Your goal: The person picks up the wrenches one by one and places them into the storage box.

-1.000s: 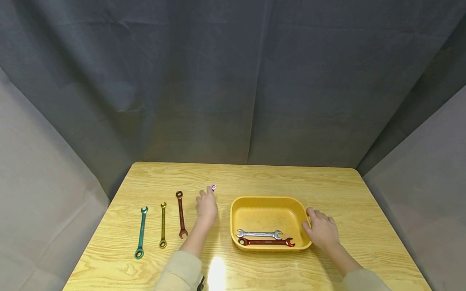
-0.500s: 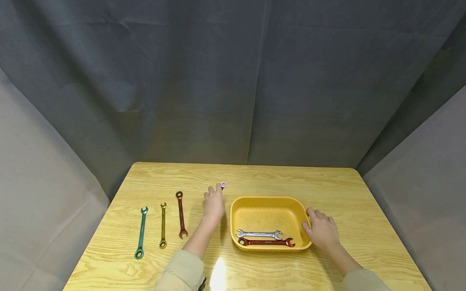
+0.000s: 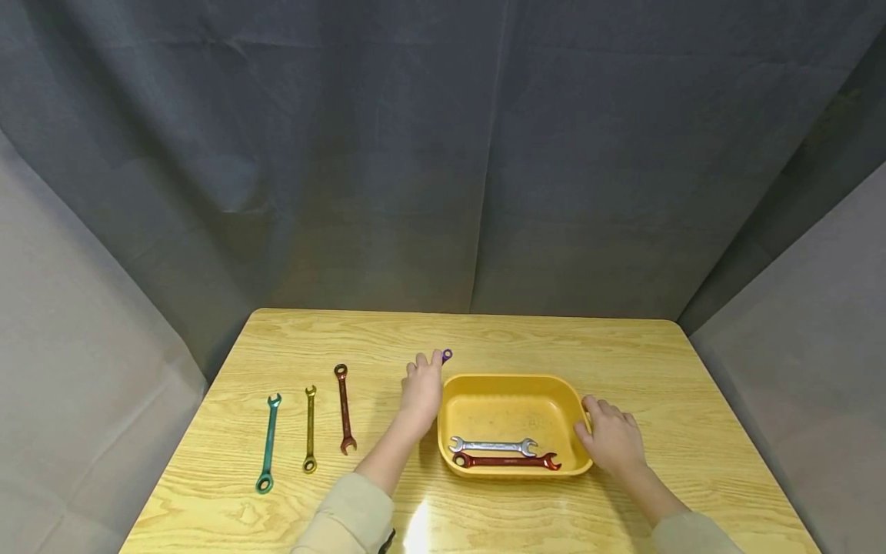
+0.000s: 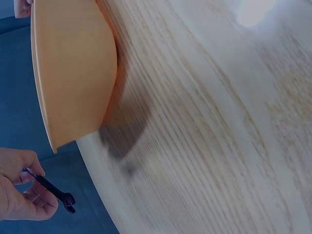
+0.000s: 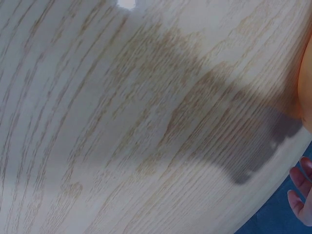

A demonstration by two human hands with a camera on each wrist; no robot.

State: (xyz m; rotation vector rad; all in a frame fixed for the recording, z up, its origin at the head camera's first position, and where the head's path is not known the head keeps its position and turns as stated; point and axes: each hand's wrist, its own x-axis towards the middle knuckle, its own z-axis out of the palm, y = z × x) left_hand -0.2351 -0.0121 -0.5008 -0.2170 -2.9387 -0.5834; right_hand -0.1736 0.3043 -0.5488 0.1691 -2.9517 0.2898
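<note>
My left hand (image 3: 422, 392) pinches a purple combination wrench (image 3: 446, 355) close to the back left corner of a yellow plastic bin (image 3: 512, 381). Only its ring end shows in the head view, past the fingertips. In the left wrist view, the wrench (image 4: 56, 191) looks dark, held between thumb and fingers with its open end pointing out. My right hand (image 3: 612, 437) holds the bin's right rim, thumb over the edge. Inside the bin, along its front side, lie a silver open-end wrench (image 3: 493, 446) and a red combination wrench (image 3: 507, 461).
On the left of the wooden table (image 3: 554, 515) lie a teal wrench (image 3: 269, 442), a gold wrench (image 3: 310, 431) and a dark red wrench (image 3: 344, 408), roughly side by side. A dark curtain (image 3: 388, 192) hangs behind the table's back edge.
My left hand has moved right with the purple wrench, from left of the bin to its back left corner. The right hand and the bin have stayed in place.
</note>
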